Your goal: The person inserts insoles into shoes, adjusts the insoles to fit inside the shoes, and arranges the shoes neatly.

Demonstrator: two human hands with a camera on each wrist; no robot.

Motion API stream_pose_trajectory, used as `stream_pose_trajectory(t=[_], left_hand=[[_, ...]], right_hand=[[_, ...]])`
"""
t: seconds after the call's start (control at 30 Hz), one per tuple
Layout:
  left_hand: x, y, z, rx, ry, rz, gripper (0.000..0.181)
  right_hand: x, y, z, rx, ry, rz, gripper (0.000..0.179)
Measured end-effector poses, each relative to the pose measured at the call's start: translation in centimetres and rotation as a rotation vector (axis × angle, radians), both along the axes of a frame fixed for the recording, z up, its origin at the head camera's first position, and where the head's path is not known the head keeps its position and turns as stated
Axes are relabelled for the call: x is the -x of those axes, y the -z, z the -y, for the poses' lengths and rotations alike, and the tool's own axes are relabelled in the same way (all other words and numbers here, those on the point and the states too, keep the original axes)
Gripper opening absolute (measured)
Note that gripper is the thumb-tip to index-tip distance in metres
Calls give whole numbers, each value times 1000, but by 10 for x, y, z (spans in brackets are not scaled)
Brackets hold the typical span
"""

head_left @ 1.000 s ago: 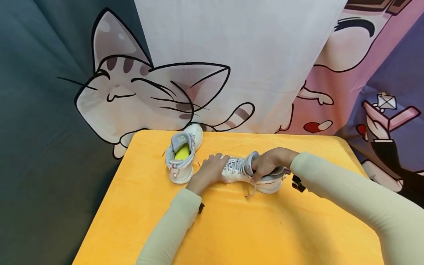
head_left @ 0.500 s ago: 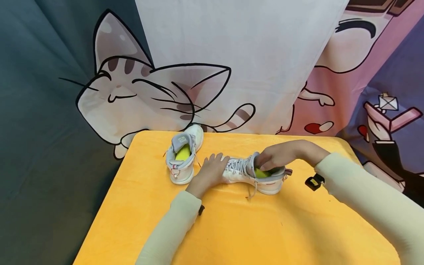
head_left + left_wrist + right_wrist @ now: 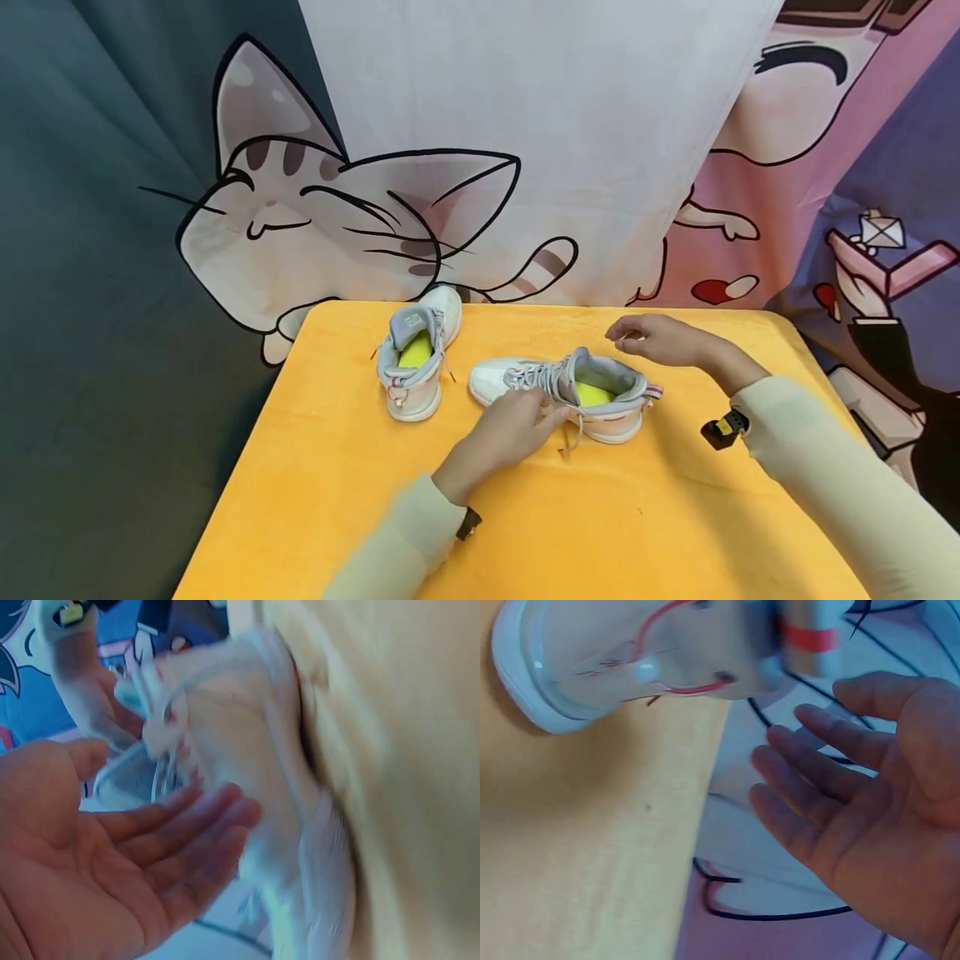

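Note:
A white sneaker (image 3: 498, 377) with grey lining lies lengthwise on the yellow table, toe to the left, its loose lace (image 3: 576, 437) hanging over the near side. Inside it shows a yellow-green insole (image 3: 592, 394). My left hand (image 3: 517, 429) is at the sneaker's near side by the lace; the left wrist view shows its fingers (image 3: 199, 832) extended, palm bare. Over the far side of the shoe opening, my right hand (image 3: 660, 340) hovers with relaxed fingers. In the right wrist view its palm (image 3: 885, 802) is bare, close to the striped heel tab (image 3: 810, 637).
The matching sneaker (image 3: 412, 402) stands at the back left, toe away from me, with a yellow-green insole (image 3: 415, 352) in it. A yellow cloth covers the table (image 3: 570, 533). Behind its far edge hangs a cartoon-printed curtain (image 3: 570, 125).
My right hand has come up out of the sneaker, uncovering the insole, and moved right and away. My left hand has let go of the toe and shifted right and nearer.

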State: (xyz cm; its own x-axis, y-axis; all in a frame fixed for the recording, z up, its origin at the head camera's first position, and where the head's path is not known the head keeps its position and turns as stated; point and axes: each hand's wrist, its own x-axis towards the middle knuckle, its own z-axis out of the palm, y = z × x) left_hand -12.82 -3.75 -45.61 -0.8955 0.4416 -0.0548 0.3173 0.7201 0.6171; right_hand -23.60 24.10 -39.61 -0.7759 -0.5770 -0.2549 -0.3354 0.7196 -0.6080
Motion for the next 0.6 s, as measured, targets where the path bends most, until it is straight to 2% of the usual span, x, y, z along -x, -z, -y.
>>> stream_pose_trajectory(t=[0.1,0.17,0.27,0.37,0.47,0.6], left_hand=[[-7,8,-10,-72,-24,117,46],[-10,13,-15,-105,-63,150,45],[-14,19,-22,-158,-131,166,48],[-17,22,-28,-225,-187,178,46],[-19,23,-33,-284,-218,202,42],[-21,24,-37,-332,-231,209,39]], right_hand=[[2,14,-5,30,0,130,40],[4,23,-8,60,-1,215,43],[6,33,-11,111,-8,311,43],[7,44,-12,149,-5,372,45],[6,53,-11,176,8,415,52],[2,60,-10,243,45,472,56]])
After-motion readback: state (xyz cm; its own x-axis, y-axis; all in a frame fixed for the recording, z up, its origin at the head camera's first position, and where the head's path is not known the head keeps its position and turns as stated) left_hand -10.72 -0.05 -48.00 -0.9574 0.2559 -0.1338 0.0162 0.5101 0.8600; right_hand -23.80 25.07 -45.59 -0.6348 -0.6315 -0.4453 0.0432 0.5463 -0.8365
